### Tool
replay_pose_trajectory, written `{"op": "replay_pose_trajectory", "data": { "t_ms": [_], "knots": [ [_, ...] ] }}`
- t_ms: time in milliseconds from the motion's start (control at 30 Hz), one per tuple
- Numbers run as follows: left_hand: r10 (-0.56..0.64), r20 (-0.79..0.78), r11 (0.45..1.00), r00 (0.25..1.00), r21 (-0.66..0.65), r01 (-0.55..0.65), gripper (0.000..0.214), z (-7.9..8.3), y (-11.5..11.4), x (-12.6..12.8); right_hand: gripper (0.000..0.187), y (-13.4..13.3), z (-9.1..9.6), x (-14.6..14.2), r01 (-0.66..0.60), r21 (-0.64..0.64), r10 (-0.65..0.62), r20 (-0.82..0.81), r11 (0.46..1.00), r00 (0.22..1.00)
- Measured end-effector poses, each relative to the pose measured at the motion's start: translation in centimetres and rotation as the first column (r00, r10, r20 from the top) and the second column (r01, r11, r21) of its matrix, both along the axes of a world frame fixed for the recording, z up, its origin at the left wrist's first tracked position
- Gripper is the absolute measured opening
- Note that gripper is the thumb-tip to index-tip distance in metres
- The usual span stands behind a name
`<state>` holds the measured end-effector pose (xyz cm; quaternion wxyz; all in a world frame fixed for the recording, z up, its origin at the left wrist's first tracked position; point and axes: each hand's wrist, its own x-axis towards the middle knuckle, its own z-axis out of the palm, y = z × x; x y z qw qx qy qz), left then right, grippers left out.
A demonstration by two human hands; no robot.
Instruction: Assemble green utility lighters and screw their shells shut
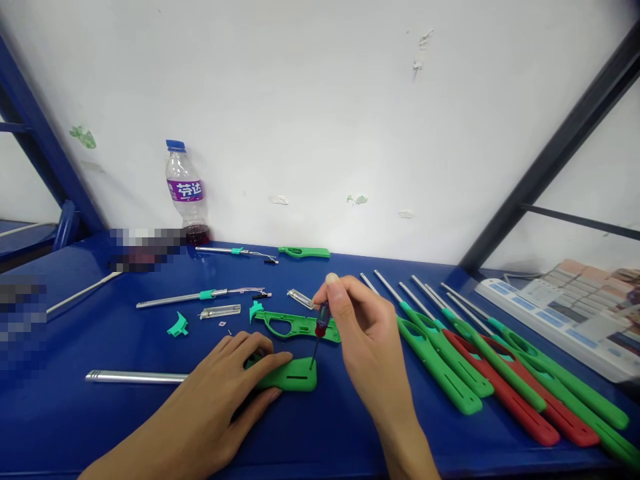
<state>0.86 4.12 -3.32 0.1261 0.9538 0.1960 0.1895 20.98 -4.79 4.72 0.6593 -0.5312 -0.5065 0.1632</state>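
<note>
My left hand (235, 387) is closed around a green long-necked lighter (295, 377), pressing it flat on the blue table with its metal tube pointing left. In my right hand (363, 327) is a small screwdriver (323, 320), held upright with its tip at the hole near the lighter's handle end. Just behind lies an open green half-shell (300, 327). Around it are a clear fuel tank (300, 298), another clear tank (220, 311), a teal trigger piece (178, 325) and a metal tube with wires (200, 297).
Several green and red lighters (440, 360) lie side by side at right, near a white power strip (525, 327). At the back are a bottle (186, 193), another wired tube (220, 251) and a green shell (304, 253) by the wall. Blue frame posts flank the table.
</note>
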Motion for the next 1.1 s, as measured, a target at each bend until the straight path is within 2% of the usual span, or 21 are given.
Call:
{"op": "replay_pose_trajectory", "data": {
  "t_ms": [200,433,633,767,967,1033,1100],
  "knots": [
    [-0.002,-0.004,1.0,1.0,0.002,0.002,0.041,0.0,0.0,0.0,0.029,0.1,-0.1,0.4,0.011,0.015,-0.011,-0.009,1.0,1.0],
    [-0.008,0.009,1.0,1.0,0.021,0.008,0.041,-0.1,0.1,0.0,0.037,0.2,-0.2,0.3,0.043,-0.021,-0.042,0.022,0.999,0.999],
    [-0.013,0.018,1.0,1.0,0.019,0.013,0.038,-0.3,0.2,0.0,0.01,0.3,-0.3,0.4,0.081,-0.002,-0.081,-0.024,0.997,0.996],
    [-0.003,0.021,1.0,1.0,0.029,0.003,0.039,-0.3,0.1,0.1,0.017,0.3,-0.4,0.5,0.109,-0.011,-0.109,-0.005,0.994,0.994],
    [0.005,0.027,0.998,1.0,0.06,-0.007,0.039,0.1,0.0,0.1,0.003,0.4,-0.7,0.4,0.046,-0.018,-0.046,-0.007,0.999,0.999],
    [-0.009,0.045,0.996,0.999,0.094,0.005,0.038,-0.3,0.2,0.0,0.01,0.5,-0.7,0.4,0.03,-0.01,-0.03,-0.011,1.0,0.999],
    [-0.029,0.094,0.988,0.995,0.152,0.015,0.039,-1.4,0.7,-0.3,0.017,0.5,-0.5,0.3,0.034,0.002,-0.034,-0.004,0.999,0.999]
  ]
}}
